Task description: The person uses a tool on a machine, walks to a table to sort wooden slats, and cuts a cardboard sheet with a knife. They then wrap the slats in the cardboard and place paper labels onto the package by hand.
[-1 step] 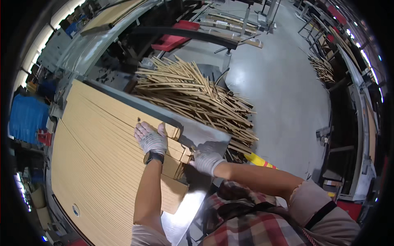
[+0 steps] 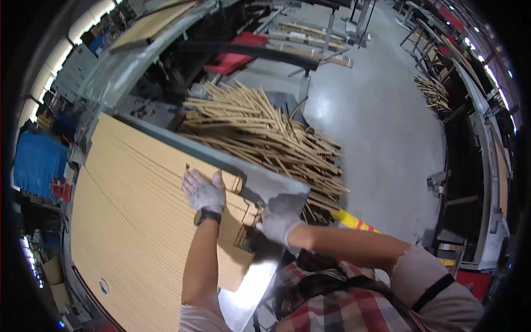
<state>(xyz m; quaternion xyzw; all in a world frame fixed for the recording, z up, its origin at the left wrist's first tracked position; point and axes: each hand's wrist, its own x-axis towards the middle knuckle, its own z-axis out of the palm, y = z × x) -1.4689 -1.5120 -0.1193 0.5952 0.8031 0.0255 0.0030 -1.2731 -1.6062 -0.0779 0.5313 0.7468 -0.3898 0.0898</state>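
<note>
Resting palm-down, fingers slightly spread, the left hand [image 2: 204, 193] lies on a layered cardboard stack [image 2: 138, 221]. The right hand [image 2: 280, 223], fingers curled, is at the end of a notched cardboard flap [image 2: 240, 208] that juts from the stack; whether it pinches the flap cannot be told. A metal table [image 2: 253, 283] bears the stack. Farther left is a red box [image 2: 61, 190], its contents too small to tell.
</note>
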